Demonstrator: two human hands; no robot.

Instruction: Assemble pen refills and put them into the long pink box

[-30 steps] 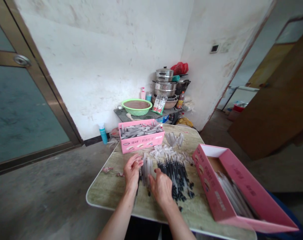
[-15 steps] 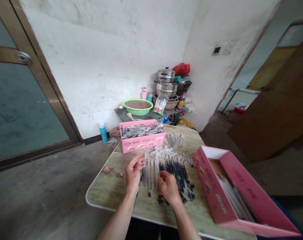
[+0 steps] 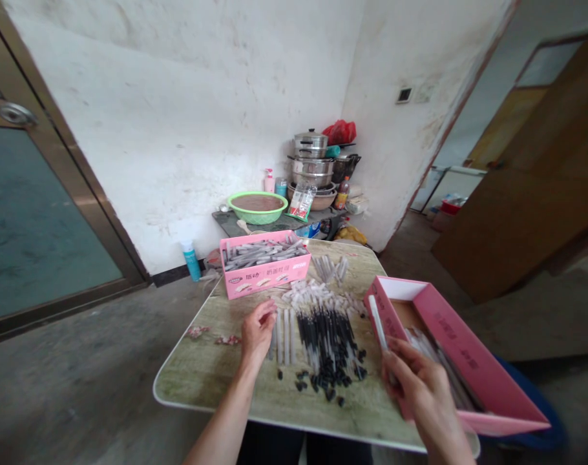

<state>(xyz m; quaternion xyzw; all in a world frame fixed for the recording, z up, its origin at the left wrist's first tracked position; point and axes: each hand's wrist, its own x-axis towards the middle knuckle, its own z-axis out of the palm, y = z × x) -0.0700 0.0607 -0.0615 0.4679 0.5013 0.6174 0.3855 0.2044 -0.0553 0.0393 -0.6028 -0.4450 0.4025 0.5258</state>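
My right hand (image 3: pixel 415 374) is closed around a whitish translucent pen barrel (image 3: pixel 378 323), held upright at the near wall of the right pink box (image 3: pixel 468 323). Inside that box lie more long pale tubes (image 3: pixel 439 361). My left hand (image 3: pixel 258 332) hovers or rests at the left end of a short row of clear pen barrels (image 3: pixel 287 336), its fingers loosely bent and apart. To the right of the row, a bunch of dark pen refills (image 3: pixel 325 329) lies spread out. Black caps (image 3: pixel 330 381) are scattered below them, and small whitish parts (image 3: pixel 313 294) are heaped above.
A second pink box (image 3: pixel 267 274) full of greyish tubes stands at the table's far left. Beside it lies a small pile of tubes (image 3: pixel 330 268). Behind are a green basin (image 3: pixel 258 216) and stacked steel pots (image 3: pixel 312 171). The wooden-pattern table (image 3: pixel 197 371) has a white edge.
My right hand has moved from the row of barrels to the right box, with a barrel in it. The left hand stays by the row. The view has shifted slightly.
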